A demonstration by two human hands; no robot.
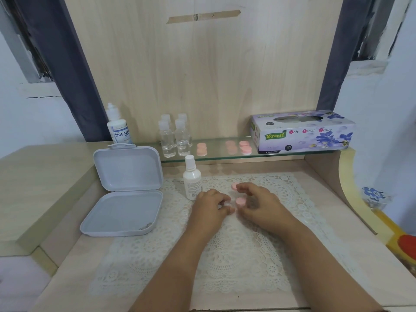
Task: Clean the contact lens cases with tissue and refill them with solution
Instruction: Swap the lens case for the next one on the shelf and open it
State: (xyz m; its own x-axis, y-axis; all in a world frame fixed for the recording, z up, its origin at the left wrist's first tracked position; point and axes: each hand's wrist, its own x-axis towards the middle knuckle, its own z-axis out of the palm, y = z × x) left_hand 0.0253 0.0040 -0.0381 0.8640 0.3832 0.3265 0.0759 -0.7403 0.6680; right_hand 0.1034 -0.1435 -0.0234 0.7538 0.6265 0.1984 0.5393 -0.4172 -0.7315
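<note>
A pink contact lens case lies on the lace mat between my two hands, with a second pink cap just behind it. My left hand has its fingers curled at the case's left side, thumb and fingertips touching it. My right hand curls around the case from the right, its forefinger on the rear cap. A small white solution bottle stands capped just left of my left hand. The purple tissue box sits on the glass shelf at the back right.
An open grey plastic box lies at the left. The glass shelf carries several clear small bottles, more pink lens cases and a large Dream Eye bottle. A wooden panel rises behind the shelf.
</note>
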